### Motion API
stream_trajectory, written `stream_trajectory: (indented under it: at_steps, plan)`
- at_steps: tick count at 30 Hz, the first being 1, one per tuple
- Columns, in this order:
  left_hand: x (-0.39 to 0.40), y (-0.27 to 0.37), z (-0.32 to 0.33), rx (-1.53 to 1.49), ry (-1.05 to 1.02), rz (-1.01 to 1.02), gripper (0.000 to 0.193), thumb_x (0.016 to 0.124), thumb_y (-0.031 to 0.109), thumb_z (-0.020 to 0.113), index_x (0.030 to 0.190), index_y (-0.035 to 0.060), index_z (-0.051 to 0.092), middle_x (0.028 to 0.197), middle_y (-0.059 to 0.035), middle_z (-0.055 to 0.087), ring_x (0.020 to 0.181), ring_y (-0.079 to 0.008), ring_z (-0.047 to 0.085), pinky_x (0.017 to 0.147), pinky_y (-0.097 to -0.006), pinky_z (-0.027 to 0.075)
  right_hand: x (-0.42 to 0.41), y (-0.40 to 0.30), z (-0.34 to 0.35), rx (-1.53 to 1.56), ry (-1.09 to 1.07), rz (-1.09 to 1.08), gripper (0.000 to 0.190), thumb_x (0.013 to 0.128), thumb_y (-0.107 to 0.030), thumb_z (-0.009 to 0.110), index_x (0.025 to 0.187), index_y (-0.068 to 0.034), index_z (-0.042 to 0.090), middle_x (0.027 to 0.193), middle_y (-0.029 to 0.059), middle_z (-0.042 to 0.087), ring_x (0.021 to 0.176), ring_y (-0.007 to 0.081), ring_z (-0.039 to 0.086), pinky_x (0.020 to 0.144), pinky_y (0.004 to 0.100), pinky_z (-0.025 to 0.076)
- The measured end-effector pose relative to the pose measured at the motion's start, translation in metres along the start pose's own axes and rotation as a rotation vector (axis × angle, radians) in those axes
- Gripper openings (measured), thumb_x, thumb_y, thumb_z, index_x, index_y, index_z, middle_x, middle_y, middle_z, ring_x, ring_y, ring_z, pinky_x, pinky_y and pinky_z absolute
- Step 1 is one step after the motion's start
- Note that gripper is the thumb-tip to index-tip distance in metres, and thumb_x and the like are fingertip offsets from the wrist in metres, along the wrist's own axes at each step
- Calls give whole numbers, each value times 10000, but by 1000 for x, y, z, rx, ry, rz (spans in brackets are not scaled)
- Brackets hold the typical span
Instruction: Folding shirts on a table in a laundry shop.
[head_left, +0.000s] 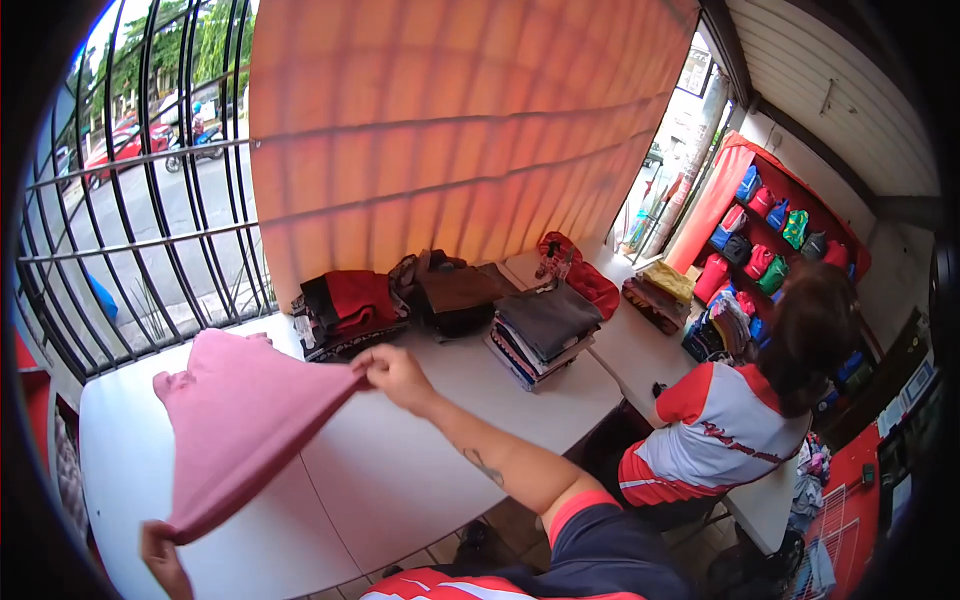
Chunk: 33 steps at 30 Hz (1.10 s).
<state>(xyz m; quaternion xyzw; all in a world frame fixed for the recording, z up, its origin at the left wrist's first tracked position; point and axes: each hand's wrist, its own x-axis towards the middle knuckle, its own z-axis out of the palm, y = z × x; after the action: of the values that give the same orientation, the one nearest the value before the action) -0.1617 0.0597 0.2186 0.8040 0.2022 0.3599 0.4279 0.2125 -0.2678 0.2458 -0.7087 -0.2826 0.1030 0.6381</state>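
Observation:
A pink cloth garment (247, 412) is stretched between my two hands above the white table (420, 480). My left hand (161, 555) pinches its near left corner, low in the view by the table's left part. Its other near corner is in the fingers of my right hand (397, 379), with that arm reaching out across the table. The garment's far end rests on the tabletop towards the window bars, and its bunched edge shows there. Just beyond my right hand lies a stack of folded red and black clothes (352, 304).
More folded clothes stand along the table: a brown pile (457, 292), a dark-topped stack (547, 319) and a yellow-topped pile (660, 292). A red cloth bag (589, 281) lies behind. A co-worker (720, 442) sits at the right. Black window bars (150, 225) and an orange blind (465, 135) border the far side.

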Motion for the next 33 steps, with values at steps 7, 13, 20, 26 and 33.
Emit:
stream_trajectory:
  at_steps: [7, 13, 20, 26, 33]
  plan:
    - [-122, -88, 104, 222, -72, -235, 69, 693, -73, 583, 698, -21, 538, 699, -112, 534, 675, -213, 531, 641, -320, 433, -73, 224, 36, 142, 1, 435, 216, 821, 81, 462, 941, 44, 638, 888, 124, 654, 776, 184, 662, 710, 288, 567]
    - [-199, -73, 160, 321, -28, -521, 130, 725, -57, 534, 789, -4, 634, 759, -126, 610, 694, -217, 609, 648, -301, 481, -94, 272, 10, -223, -25, 427, 202, 760, -6, 521, 830, -60, 702, 745, 19, 662, 659, 87, 572, 623, 239, 468]
    - [-264, -11, 252, 148, -344, -587, 150, 732, -21, 578, 862, 15, 642, 790, -107, 598, 707, -191, 598, 638, -282, 473, -92, 285, -96, -288, -73, 460, 194, 778, 22, 513, 814, -40, 693, 754, 35, 670, 687, 93, 584, 653, 237, 466]
    - [-279, 3, 361, -466, -1028, -777, 315, 886, 103, 581, 1194, 40, 569, 1097, -88, 642, 996, -154, 598, 891, -285, 459, -79, 296, -179, -463, 170, 500, 247, 800, 45, 463, 847, -36, 692, 798, 73, 684, 736, 139, 614, 716, 265, 476]
    - [-152, -12, 361, 157, -452, -263, 233, 818, 94, 585, 1042, 52, 635, 978, -113, 633, 965, -258, 592, 850, -330, 450, -138, 261, -127, -740, 207, 48, 293, 866, -132, 550, 1147, -57, 589, 1261, 186, 489, 1188, 362, 427, 1018, 440, 327]
